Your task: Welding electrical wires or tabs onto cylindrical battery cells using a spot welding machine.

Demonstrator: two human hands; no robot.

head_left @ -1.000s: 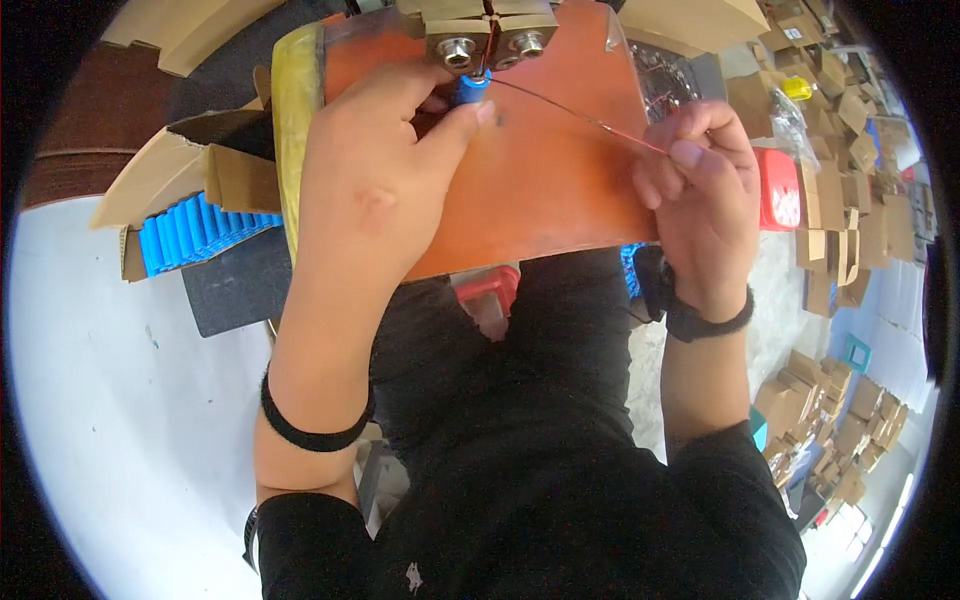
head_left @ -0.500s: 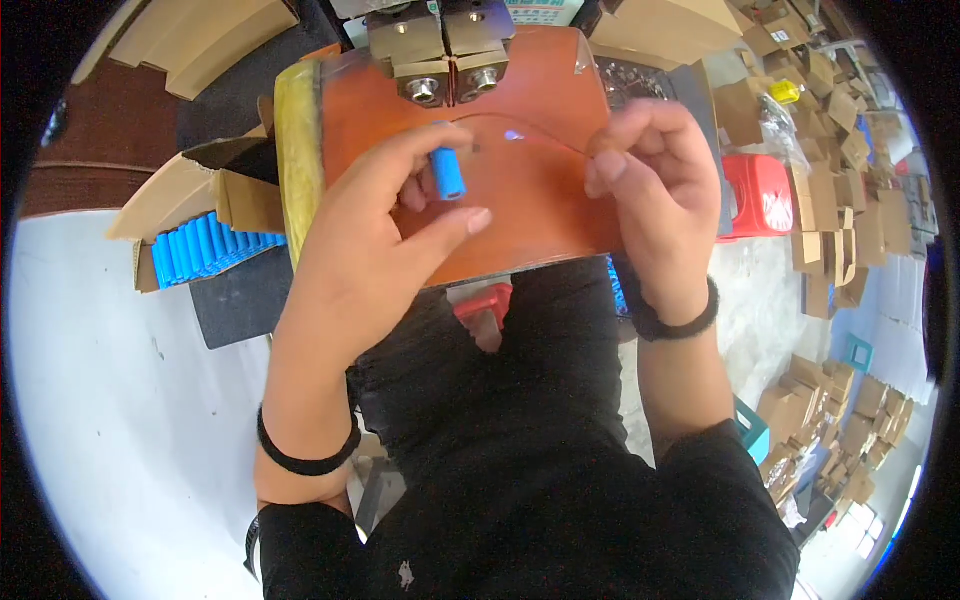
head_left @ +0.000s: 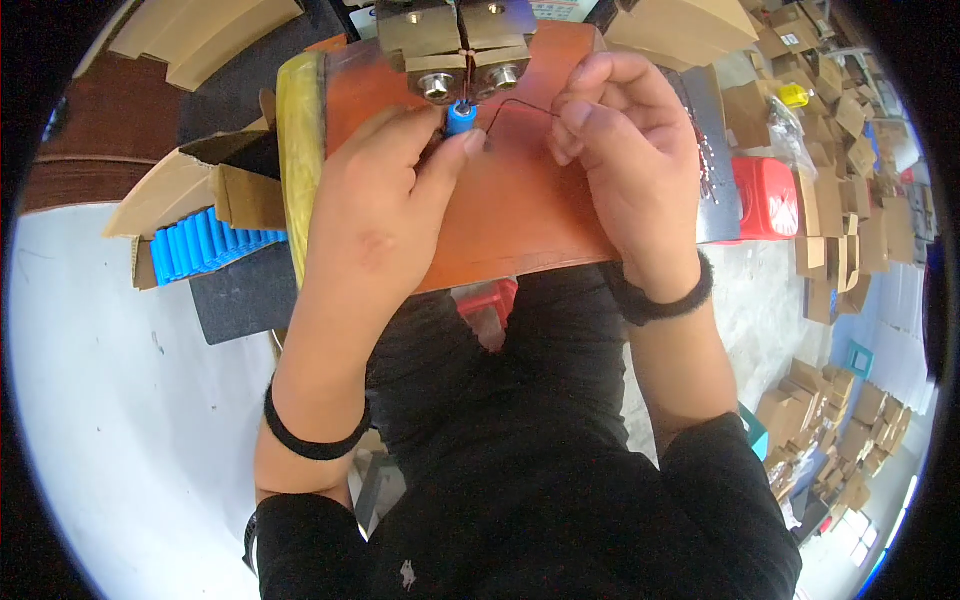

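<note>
Nearest the camera, the person's black-clothed lap fills the lower middle of the view, and both forearms rise from it, each with a black band at the wrist. The left hand (head_left: 375, 215) is closed in a pinch: thumb and forefinger grip a small blue cylinder (head_left: 461, 117), short and round-ended, with a smooth, glossy blue skin. It stands on end on the flat orange-brown board (head_left: 520, 215), its upper end right under the two brass-coloured metal blocks (head_left: 462, 40) with round silver studs, at the board's far edge. The right hand (head_left: 625, 165) is curled shut, its fingertips pinching one end of a thin dark wire (head_left: 520, 103); the wire arches leftward and comes down just beside the cylinder, where it seems to touch the board, though the contact is too small to tell for sure.

The board's near edge runs above the lap; its left edge is lined by a yellow strip (head_left: 298, 150), and a grey metal sheet (head_left: 712, 170) lies against its right edge. Between the two hands a patch of bare board stays open. Left of the board, an open brown cardboard box (head_left: 180, 190) holds a row of more blue cylinders (head_left: 205, 245), above a wide pale grey floor (head_left: 110, 420). On the right, a red plastic stool (head_left: 765, 195) stands near the sheet, and farther right many small brown cartons (head_left: 840, 240) crowd the ground.
</note>
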